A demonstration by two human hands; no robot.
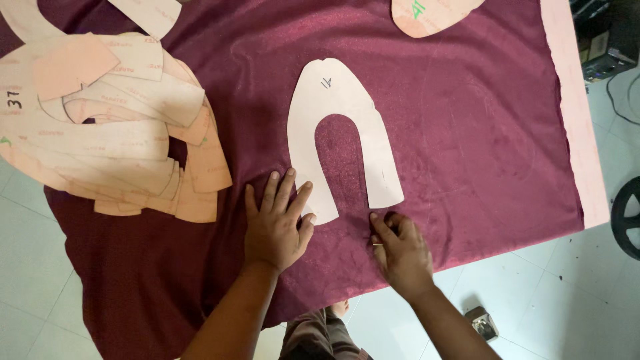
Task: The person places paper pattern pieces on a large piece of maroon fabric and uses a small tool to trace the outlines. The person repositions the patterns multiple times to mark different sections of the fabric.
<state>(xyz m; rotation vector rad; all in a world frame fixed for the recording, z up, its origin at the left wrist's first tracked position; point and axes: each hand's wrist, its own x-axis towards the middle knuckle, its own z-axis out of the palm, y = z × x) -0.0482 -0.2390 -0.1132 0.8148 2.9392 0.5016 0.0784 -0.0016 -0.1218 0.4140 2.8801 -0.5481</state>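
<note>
i see the left hand (275, 223) spread flat, pinning the near left leg of the u-shaped pattern (341, 137) on the maroon cloth (467, 133), legs running near-to-far, while the right hand (400, 247) (fingers pinched on something thin, unidentifiable) sits just beside the right leg.

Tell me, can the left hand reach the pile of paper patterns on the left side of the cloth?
Probably yes. The left hand lies flat on the maroon cloth, pressing the white U-shaped pattern. The pile of patterns lies just beside it, with only bare cloth between them.
</note>
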